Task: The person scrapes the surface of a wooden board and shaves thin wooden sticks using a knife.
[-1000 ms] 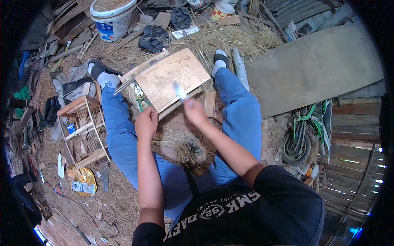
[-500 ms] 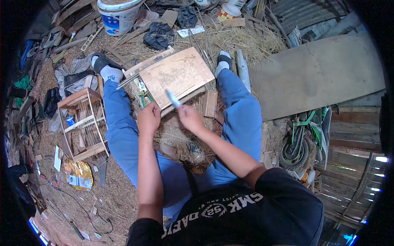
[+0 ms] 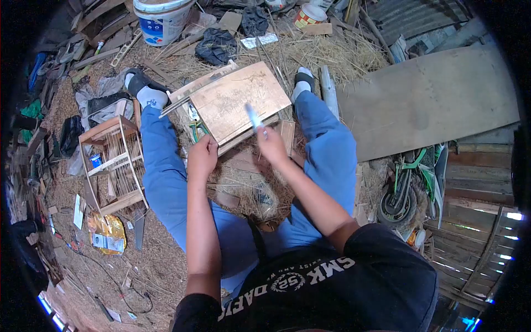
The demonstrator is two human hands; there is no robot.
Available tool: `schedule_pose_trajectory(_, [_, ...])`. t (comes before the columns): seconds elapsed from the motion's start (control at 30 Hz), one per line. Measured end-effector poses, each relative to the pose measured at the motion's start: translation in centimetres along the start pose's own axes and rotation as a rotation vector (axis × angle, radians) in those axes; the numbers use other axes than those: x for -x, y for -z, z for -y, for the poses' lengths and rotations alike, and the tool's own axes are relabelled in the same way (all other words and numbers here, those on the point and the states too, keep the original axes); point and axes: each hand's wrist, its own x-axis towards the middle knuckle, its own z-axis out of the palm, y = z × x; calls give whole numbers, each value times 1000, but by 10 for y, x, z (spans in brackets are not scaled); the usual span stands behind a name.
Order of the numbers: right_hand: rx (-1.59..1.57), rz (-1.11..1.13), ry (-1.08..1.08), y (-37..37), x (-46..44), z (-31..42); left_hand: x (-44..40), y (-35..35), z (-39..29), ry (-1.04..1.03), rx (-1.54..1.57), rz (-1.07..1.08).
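Observation:
A light wooden board (image 3: 240,99) lies tilted between the feet, with fine scraps on its top. My right hand (image 3: 271,144) grips a knife (image 3: 253,116) whose pale blade points up and left over the near part of the board; the blade is slightly blurred. Beside the board's near left corner, my left hand (image 3: 203,156) is closed, thumb against fingers; whatever it pinches is too small to make out. Green-handled pliers (image 3: 196,128) lie just left of the board.
A wooden frame with thin bars (image 3: 113,166) stands left of my left leg. A large sheet (image 3: 426,99) lies at the right, above a green motorbike's wheel (image 3: 397,205). A white bucket (image 3: 161,25) and black plastic bags (image 3: 215,47) are at the far side.
The right hand with the knife moved left and toward the body, then back right and away over the board. The left hand stays closed near the same corner.

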Motion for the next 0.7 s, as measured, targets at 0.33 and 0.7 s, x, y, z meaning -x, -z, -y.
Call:
schedule_pose_trajectory(0.33, [-52,-101,38,-10,0,-15,2,-2,-6,55,-12,-9])
schedule_pose_trajectory(0.7, [-117,120,36,-16,35,23,5,1,-15,98,-92,-15])
